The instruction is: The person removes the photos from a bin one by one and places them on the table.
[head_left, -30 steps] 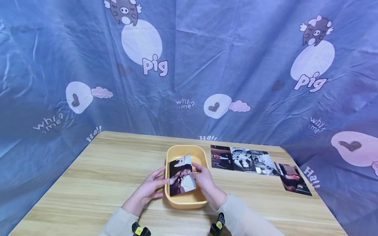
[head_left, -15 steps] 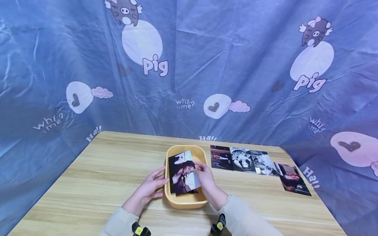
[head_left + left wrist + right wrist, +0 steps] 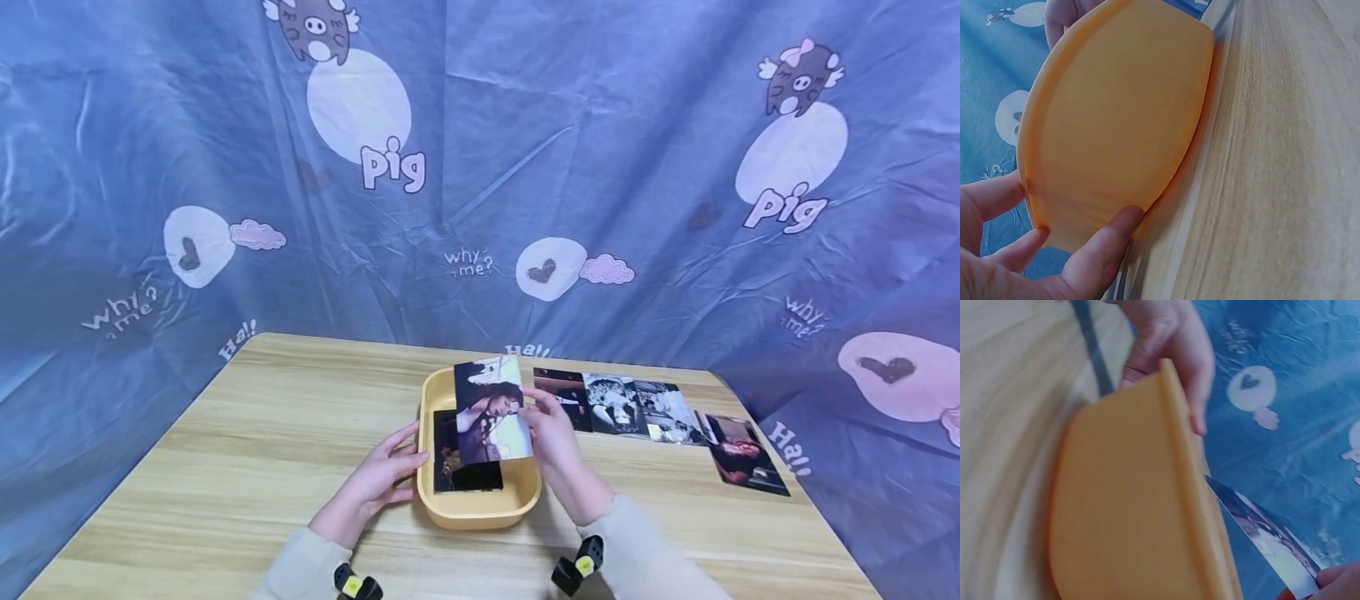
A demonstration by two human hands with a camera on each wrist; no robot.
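Note:
My right hand [image 3: 553, 433] pinches a glossy photo print [image 3: 491, 412] by its right edge and holds it tilted above the yellow plastic bin [image 3: 480, 522]. In the right wrist view, the same photo [image 3: 1272, 540] appears almost edge-on beside the bin's rim, with only fingertips of that hand showing at the corner. A dark photo [image 3: 468, 479] lies inside the bin, partly covered by the raised one; whether more lie under it cannot be told. At the bin's left side, my left hand [image 3: 378, 475] holds the wall and rim with its fingers spread [image 3: 1100, 247].
To the bin's right, a row of photos lies on the wooden table: a dark one [image 3: 572, 404] partly behind my right hand, two black-and-white ones [image 3: 615, 406] [image 3: 670, 410] and a dark reddish one [image 3: 746, 457]. A blue printed cloth [image 3: 480, 167] hangs behind.
My right hand has lifted the photo up and to the right, uncovering the dark photo in the bin. The left hand stays at the bin's side.

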